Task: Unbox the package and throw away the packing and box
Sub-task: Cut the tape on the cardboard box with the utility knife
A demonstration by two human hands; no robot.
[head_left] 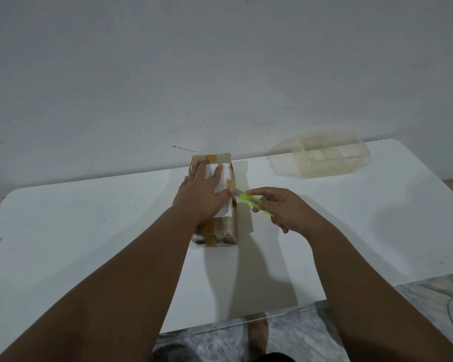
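Box (221,226) still taped under the flat, released left hand (203,192); right hand (285,209) grasping the cutter (249,199) beside it, unpacking and discarding left.

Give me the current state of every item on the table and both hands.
Package: taped shut, lying flat on the table.
Utility knife: blade tip at the package's right edge.
Left hand: pressed flat on the package.
Right hand: gripping the knife.
Clear plastic container: empty, at the table's far right.
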